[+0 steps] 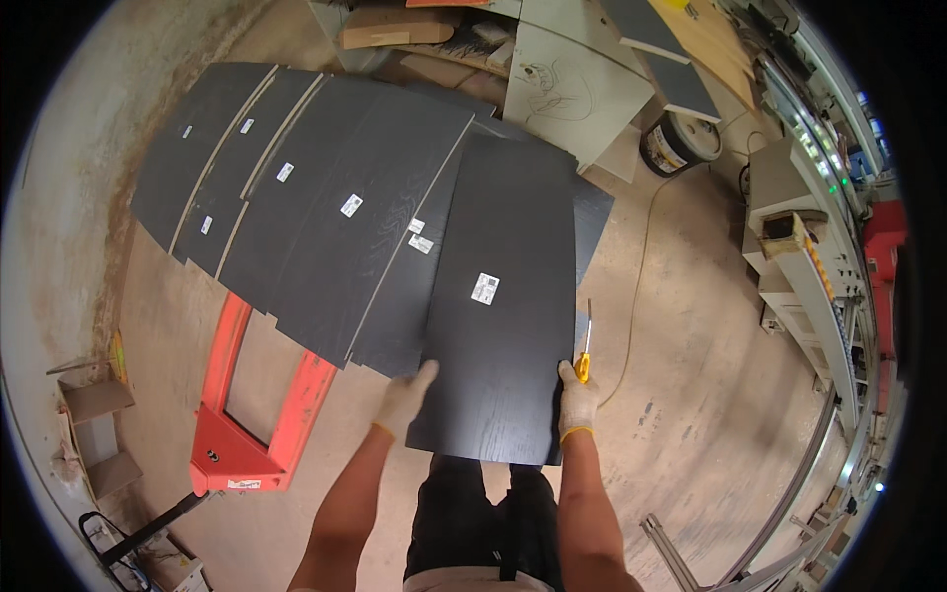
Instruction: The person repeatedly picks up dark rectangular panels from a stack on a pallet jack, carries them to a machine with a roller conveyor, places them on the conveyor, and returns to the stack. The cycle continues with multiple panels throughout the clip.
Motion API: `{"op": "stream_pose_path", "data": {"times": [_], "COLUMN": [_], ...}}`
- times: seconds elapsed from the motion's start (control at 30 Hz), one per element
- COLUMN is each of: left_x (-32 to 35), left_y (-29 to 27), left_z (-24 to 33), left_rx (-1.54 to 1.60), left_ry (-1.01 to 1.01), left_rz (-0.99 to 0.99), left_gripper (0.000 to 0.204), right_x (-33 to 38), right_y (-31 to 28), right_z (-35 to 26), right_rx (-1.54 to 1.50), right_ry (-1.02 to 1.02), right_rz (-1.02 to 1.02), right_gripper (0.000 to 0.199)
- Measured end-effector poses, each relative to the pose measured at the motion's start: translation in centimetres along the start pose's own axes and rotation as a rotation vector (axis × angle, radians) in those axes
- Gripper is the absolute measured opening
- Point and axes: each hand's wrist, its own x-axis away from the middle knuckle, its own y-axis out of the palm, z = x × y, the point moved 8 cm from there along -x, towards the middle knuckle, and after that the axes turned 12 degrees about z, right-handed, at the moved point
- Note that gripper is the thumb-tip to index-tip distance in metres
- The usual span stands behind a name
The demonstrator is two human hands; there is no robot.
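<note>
Dark, wood-grained board was what both gloved hands were set on. The left hand [406,395] lay with its grip spread flat against the near left edge of the top panel [505,306], fingers apart and pressing rather than wrapped. The right hand [577,400] was closed around the near right edge of the same panel, and a yellow-handled tool [585,355] was seen at that hand; whether it was pinched in the same grip or merely lay beside it could not be told.

The panel was held level in front of the body, its far end resting over a fanned stack of similar dark panels [326,197], each marked with a small white label. The stack was carried over a red pallet truck [247,414] on the concrete floor [681,345].

The panel was judged stiff, flat and fairly heavy for its thinness, with a smooth face likely to slide under a glove. Its long edges were judged the sound places to take hold, one hand on each side near the near end, since the corners and the coated face would be chipped or scratched easily if dragged over the stack below.

A dark bucket [679,143] and pale machinery [799,247] stood well apart at the right.
</note>
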Motion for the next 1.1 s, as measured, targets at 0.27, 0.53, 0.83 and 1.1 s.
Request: {"op": "stream_pose_path", "data": {"times": [0.27,0.53,0.83,1.1], "left_x": [16.4,30.7,36.9,41.3], "left_y": [1.5,2.1,19.3,37.7], "left_z": [5.0,16.6,38.1,49.1], "left_rx": [0.268,0.166,0.182,0.044], "left_ry": [0.12,0.221,0.643,0.809], "left_rz": [0.172,0.396,0.119,0.048], "left_gripper": [0.067,0.055,0.068,0.066], "right_x": [5.3,5.2,-12.0,-26.6], "right_y": [-10.3,-24.4,-49.5,-64.5], "right_z": [-12.4,-20.7,-20.1,-13.3], "right_rx": [0.378,0.166,-0.25,-0.208], "right_ry": [-0.372,-0.548,-0.38,-0.196], "right_rz": [-0.02,-0.116,0.312,0.493], "right_gripper": [0.042,0.04,0.03,0.032]}}
